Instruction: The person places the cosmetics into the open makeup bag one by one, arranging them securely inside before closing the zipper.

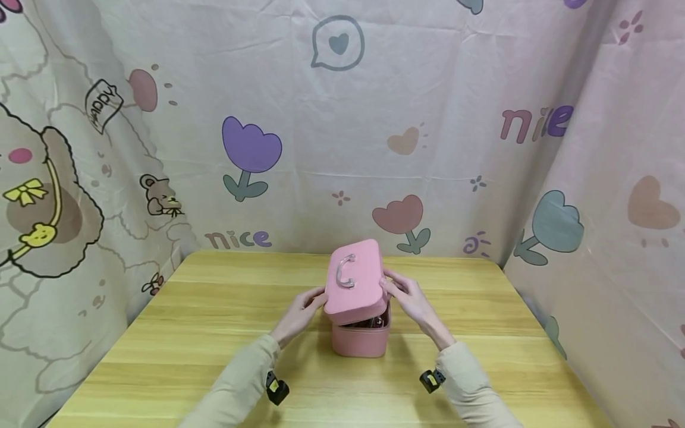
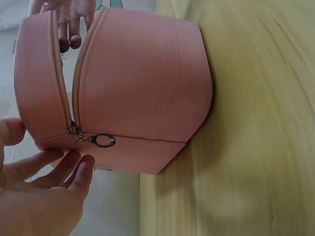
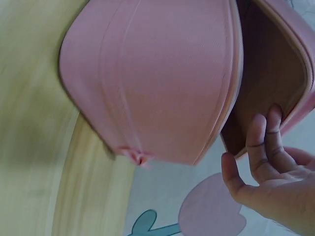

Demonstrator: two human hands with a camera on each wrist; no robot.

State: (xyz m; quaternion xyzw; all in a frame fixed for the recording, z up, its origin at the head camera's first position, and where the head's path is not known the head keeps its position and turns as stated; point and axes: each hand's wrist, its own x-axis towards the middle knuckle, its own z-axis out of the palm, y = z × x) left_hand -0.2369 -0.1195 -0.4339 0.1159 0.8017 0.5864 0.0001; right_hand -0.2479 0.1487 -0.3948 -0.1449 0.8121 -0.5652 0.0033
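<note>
A pink zippered cosmetic case (image 1: 361, 343) stands on the table with its lid (image 1: 366, 274) tilted up and partly raised off the base. A clear, curved handle (image 1: 341, 272) sits on top of the lid. My left hand (image 1: 301, 315) holds the lid's left edge, thumb above and fingers below, close to the zipper pull (image 2: 103, 140) in the left wrist view. At the opposite edge my right hand (image 1: 411, 298) grips the lid, its fingers (image 3: 256, 142) curled under the rim. Dark, shiny contents (image 1: 374, 323) show through the gap; their kind cannot be told.
The wooden table (image 1: 214, 333) extends around the case on all sides. Behind and beside it hangs a printed curtain (image 1: 321, 119) with flowers and hearts. A small pink bow (image 3: 138, 156) decorates the case's side. Each wrist carries a small black camera (image 1: 276, 389).
</note>
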